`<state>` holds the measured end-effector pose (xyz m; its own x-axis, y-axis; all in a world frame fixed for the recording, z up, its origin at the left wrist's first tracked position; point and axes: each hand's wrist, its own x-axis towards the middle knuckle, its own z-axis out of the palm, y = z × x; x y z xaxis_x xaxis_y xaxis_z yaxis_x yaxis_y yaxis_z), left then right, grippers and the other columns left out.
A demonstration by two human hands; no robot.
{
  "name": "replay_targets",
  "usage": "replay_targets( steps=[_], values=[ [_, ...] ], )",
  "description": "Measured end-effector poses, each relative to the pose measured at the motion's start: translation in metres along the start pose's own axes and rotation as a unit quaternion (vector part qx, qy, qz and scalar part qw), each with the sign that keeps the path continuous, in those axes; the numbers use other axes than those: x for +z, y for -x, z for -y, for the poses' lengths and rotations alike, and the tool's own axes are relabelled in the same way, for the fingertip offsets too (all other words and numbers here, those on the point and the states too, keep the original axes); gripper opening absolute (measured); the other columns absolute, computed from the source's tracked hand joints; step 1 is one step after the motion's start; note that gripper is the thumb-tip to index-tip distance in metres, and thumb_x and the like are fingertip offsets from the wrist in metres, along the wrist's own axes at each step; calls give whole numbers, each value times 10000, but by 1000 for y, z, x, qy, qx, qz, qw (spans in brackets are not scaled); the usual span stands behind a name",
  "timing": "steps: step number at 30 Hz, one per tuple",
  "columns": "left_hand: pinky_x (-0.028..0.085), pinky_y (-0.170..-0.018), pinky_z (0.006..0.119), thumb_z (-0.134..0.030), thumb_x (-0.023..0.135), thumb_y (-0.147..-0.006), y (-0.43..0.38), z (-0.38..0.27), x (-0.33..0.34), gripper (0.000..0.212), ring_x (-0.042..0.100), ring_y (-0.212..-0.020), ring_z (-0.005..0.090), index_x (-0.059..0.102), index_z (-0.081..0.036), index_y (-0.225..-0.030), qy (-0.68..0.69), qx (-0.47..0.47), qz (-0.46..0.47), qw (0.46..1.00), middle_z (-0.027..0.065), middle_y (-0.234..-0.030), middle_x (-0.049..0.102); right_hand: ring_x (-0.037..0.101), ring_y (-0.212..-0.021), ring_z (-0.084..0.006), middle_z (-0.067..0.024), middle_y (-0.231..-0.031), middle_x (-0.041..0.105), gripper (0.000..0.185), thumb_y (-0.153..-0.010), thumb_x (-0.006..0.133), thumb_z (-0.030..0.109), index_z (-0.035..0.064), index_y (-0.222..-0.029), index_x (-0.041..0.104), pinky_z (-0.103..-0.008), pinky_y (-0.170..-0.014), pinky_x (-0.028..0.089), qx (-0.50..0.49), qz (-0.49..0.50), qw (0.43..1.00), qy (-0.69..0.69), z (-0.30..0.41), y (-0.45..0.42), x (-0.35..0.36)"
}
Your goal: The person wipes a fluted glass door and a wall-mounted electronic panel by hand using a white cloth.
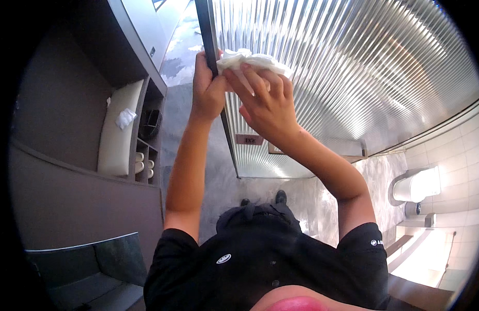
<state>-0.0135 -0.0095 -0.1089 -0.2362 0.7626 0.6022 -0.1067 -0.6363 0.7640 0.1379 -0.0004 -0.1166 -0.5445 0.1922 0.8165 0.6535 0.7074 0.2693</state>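
A ribbed glass door panel (332,77) with a dark metal edge frame (209,35) stands in front of me. My left hand (208,89) grips that frame, fingers wrapped behind it and thumb towards the glass. Under the spread fingers of my right hand (268,99) a crumpled white cloth or tissue (255,62) is pressed against the ribbed glass, close to the frame. The two hands are near each other at the frame. Lower on the panel are a small pinkish sign (249,139) bearing writing and a long handle (321,156), partly hidden by my right forearm.
At left, a dark cabinet has a pale cushioned seat (119,136) with a crumpled white tissue (126,118) on it, a dark basket (150,123) and light slippers (139,162) in cubbies. A toilet (414,186) and a small bin (412,208) stand at right. A mirror-like panel (88,264) is lower left.
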Motion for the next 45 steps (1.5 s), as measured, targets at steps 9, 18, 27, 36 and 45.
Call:
replay_targets(
  steps=[9, 18, 27, 36, 45],
  values=[
    [446, -859, 324, -98, 416, -818, 3, 3, 5, 319, 537, -850, 160, 398, 22, -1112, -17, 60, 16, 998, 117, -933, 547, 380, -1091, -233, 8, -1287, 401, 735, -584, 698, 187, 240, -1292, 510, -386, -889, 353, 31, 25, 999, -32, 17, 37, 16],
    [518, -763, 325, -112, 452, -856, -5, 26, -13, 262, 623, -773, 188, 425, -2, -1092, -75, 94, -2, 993, 128, -861, 606, 386, -1065, -242, 12, -1269, 392, 675, -601, 714, 188, 232, -1251, 538, -387, -879, 373, 62, 96, 989, -89, 46, 103, 48],
    [511, -755, 340, -94, 446, -836, -7, 25, -10, 286, 615, -758, 201, 406, 14, -1098, -35, 70, -11, 997, 146, -853, 601, 437, -999, -218, -28, -1213, 440, 422, -816, 546, 144, 135, -1237, 565, -364, -869, 395, 80, 124, 981, -125, 70, 179, 83],
    [490, -706, 298, 41, 442, -825, -2, 12, 11, 231, 557, -686, 142, 418, -11, -1049, -3, 49, -43, 998, 89, -793, 560, 481, -955, -203, -36, -1123, 508, 353, -803, 560, 168, 144, -1153, 602, -356, -805, 393, 84, 119, 980, -137, 64, 182, 81],
    [472, -678, 272, 63, 447, -867, 4, 12, 11, 200, 531, -679, 108, 420, -28, -1042, -4, 26, -65, 998, 65, -798, 550, 540, -967, -215, -50, -1082, 534, 309, -775, 578, 118, 91, -1081, 608, -361, -802, 433, 64, 131, 970, -195, 53, 181, 75]
  ],
)
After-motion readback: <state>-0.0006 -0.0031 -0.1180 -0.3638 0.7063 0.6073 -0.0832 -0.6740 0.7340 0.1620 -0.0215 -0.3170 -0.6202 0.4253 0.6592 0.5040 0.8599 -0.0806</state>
